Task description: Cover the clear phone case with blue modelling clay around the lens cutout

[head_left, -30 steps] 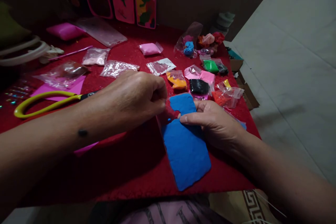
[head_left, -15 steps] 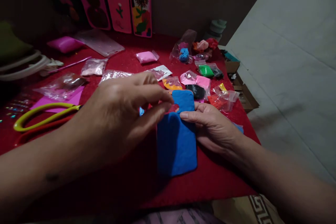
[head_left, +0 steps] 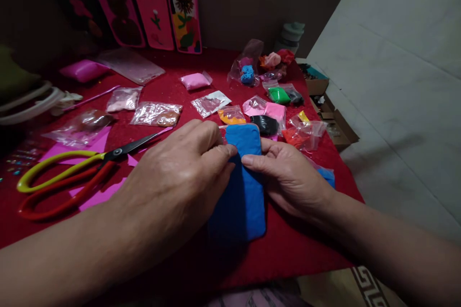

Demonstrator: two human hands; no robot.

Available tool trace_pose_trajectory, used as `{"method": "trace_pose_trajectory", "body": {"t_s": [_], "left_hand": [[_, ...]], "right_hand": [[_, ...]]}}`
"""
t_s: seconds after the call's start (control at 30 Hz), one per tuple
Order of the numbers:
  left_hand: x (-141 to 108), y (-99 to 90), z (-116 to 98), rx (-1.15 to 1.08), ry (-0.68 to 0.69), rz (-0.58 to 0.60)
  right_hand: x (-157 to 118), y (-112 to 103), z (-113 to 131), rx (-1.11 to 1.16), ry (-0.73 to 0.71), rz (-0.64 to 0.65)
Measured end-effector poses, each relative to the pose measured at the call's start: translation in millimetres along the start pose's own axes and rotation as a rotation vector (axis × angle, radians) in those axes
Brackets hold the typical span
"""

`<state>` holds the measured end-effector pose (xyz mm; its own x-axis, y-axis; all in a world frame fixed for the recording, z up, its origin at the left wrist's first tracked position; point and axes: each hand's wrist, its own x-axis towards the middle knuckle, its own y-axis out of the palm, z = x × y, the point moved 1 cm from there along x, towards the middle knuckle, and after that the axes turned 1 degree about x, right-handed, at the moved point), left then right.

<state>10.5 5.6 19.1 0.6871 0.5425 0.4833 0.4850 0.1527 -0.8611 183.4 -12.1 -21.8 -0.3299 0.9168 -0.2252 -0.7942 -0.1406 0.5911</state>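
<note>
A phone case (head_left: 248,206) coated with a smooth blue layer that looks like modelling clay stands tilted toward me above the red cloth. My right hand (head_left: 288,172) grips its right edge, thumb on the blue face and fingers behind. Over the upper left part of the case, my left hand (head_left: 190,168) is closed, thumb and fingertips pressed together against the blue surface. Whatever those fingertips pinch is hidden, as is the case's left edge. Left of that hand lie scissors (head_left: 117,153) with one yellow and one red handle.
Bags of coloured clay, such as a black one (head_left: 264,124) and a green one (head_left: 279,95), lie beyond the hands. Decorated phone cases (head_left: 185,17) lean on the wall. A clear case (head_left: 135,67) lies flat. Cardboard boxes (head_left: 336,127) stand beyond the table's right edge.
My left hand has moved down onto the case, its fingers closing against the blue surface where an opening showed before. My right hand keeps its grip. The view has shifted slightly, uncovering the scissors' blades.
</note>
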Motion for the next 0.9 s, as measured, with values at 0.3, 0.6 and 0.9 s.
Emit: {"method": "trace_pose_trajectory", "body": {"t_s": [0.3,0.6,0.9], "left_hand": [[0,-0.3,-2,0.017,-0.003,0.023],[0,-3.3,-1,0.068,0.168,0.046],[13,-20.5,23,-0.063,-0.330,-0.032]], "right_hand": [[-1,7,-3,0.024,-0.058,0.012],[-2,10,-4,0.070,-0.022,-0.012],[-1,8,4,0.072,0.019,-0.114]]}}
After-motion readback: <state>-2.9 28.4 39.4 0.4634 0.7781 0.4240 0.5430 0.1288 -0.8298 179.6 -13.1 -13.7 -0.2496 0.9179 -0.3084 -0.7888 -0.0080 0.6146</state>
